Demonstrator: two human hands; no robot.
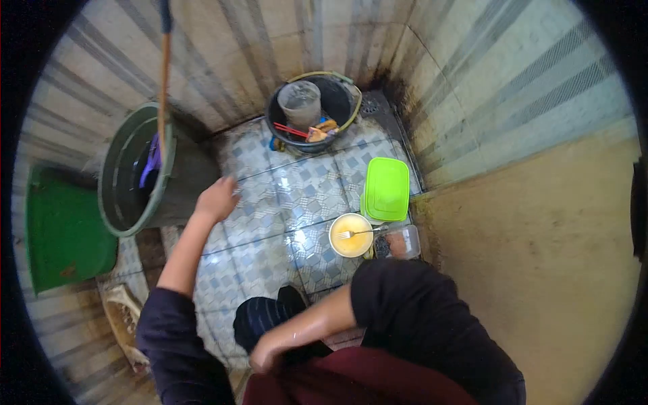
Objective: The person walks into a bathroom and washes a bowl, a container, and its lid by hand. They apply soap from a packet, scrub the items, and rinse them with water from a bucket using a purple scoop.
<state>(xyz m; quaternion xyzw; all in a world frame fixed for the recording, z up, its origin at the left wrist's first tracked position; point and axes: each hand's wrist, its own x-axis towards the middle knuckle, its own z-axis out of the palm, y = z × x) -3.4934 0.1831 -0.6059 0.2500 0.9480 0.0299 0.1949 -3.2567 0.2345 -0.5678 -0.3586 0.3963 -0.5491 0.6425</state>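
Observation:
My left hand (219, 198) is held out over the wet tiled floor (297, 196), just right of a large grey-green bin (182, 182). Its fingers look curled in, slightly blurred, with nothing visible in them. My right hand (266, 352) crosses low in front of my body, beside my dark-clothed knee (260, 320); its fingers are hidden, and the forearm looks wet. In front of my right arm stands a white bowl (332, 244) of yellowish liquid with a fork (347, 235) in it. A bright green lidded container (387, 189) lies behind the bowl.
Against the far wall, a black bucket (275, 118) holds a clear plastic container (300, 104), red sticks (290, 129) and a crumpled packet (322, 131). A clear box (405, 241) sits by the right wall. A green tub (67, 229) and wooden-handled pole (163, 88) are at left.

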